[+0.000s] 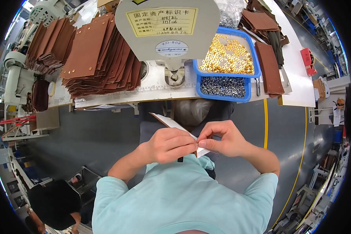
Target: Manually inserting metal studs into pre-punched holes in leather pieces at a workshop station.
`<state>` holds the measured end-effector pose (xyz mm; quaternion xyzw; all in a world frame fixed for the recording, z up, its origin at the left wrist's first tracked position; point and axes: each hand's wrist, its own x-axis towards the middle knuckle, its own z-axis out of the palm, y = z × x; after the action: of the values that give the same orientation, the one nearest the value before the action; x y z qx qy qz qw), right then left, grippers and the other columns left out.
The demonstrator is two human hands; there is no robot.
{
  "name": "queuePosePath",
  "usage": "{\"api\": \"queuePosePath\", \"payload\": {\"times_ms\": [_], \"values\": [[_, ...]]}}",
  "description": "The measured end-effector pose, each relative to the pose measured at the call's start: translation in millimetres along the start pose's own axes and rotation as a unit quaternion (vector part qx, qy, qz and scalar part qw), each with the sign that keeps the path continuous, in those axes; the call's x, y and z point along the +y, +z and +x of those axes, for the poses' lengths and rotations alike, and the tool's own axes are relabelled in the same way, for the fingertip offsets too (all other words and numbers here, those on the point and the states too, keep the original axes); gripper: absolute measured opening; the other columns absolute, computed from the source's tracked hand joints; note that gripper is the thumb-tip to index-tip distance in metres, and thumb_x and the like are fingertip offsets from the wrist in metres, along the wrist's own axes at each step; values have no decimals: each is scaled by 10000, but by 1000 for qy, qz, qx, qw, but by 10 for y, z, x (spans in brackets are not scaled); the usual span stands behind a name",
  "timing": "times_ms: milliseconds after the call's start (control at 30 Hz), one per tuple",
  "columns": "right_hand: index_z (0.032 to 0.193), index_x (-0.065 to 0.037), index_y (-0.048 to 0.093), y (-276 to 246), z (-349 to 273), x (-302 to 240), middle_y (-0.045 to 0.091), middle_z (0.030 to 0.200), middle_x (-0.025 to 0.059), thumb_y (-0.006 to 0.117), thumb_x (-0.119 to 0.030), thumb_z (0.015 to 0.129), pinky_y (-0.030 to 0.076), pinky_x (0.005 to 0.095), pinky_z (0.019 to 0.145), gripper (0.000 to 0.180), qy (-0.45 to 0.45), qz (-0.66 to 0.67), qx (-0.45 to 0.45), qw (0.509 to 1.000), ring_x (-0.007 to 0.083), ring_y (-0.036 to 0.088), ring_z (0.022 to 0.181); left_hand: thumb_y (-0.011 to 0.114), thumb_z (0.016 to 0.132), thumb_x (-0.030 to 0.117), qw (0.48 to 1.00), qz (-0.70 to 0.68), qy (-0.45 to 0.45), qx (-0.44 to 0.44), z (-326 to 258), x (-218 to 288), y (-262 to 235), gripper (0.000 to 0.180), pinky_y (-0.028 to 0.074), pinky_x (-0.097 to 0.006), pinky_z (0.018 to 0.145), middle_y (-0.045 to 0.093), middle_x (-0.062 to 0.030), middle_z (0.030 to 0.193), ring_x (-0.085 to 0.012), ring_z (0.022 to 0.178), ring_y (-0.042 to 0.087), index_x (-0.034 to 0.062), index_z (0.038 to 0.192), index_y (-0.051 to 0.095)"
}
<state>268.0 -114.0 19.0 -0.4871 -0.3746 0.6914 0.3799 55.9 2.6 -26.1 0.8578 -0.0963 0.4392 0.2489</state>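
On the white bench (300, 84), a blue plastic tray (256, 62) holds gold rivets (227, 54) and a second (199, 90) dark silvery ones (223, 86), while both hands' grips, left (171, 144) and right (222, 138), pinch a thin pale flat piece (168, 121) (its near end hidden by fingers) over the lap.

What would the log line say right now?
left hand: grips flat white-faced piece | right hand: pinches its near edge | above lap

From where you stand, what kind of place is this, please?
Probably a leather-goods workshop or factory: a riveting press stands on a worktable, beside stacks of brown cut pieces and blue trays of gold and silver rivets.
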Motion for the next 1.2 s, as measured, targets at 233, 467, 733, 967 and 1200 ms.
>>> {"api": "queuePosePath", "payload": {"times_ms": [233, 467, 733, 967, 1200], "values": [[980, -13, 752, 78, -41, 6, 732, 892, 116, 790, -110, 857, 558, 332, 673, 161, -285, -342, 89, 891, 262, 706, 785, 832, 701, 19, 989, -71, -128, 5, -20, 39, 52, 253, 586, -322, 617, 699, -83, 912, -221, 749, 689, 8, 922, 710], [967, -28, 762, 39, -53, 33, 739, 867, 95, 897, -219, 753, 571, 342, 692, 317, -258, -377, 84, 886, 251, 713, 752, 865, 752, 76, 974, -70, -217, 4, -21, 82, 71, 222, 567, -307, 579, 693, -54, 893, -195, 709, 684, 44, 928, 733], [912, -70, 785, -60, -10, 109, 746, 830, 62, 868, -207, 788, 516, 330, 671, 204, -243, -341, 89, 904, 230, 704, 726, 834, 794, 65, 962, -70, -265, 11, 19, 155, 127, 140, 574, -306, 591, 698, -57, 892, -190, 694, 687, 42, 909, 760], [919, -99, 771, -124, 39, 174, 739, 826, 31, 844, -173, 789, 464, 332, 663, 167, -274, -355, 87, 889, 206, 684, 710, 828, 800, 67, 932, -154, -329, -10, 51, 145, 74, 214, 585, -290, 638, 708, -98, 965, -186, 780, 710, 13, 992, 750], [908, -91, 715, -89, 152, 375, 715, 802, 9, 837, -128, 728, 453, 327, 666, 221, -405, -447, 136, 786, 176, 667, 698, 872, 803, 211, 901, -156, -397, -81, 109, 134, 92, 379, 591, -300, 671, 753, -124, 936, -204, 763, 729, -11, 1081, 740]]}}
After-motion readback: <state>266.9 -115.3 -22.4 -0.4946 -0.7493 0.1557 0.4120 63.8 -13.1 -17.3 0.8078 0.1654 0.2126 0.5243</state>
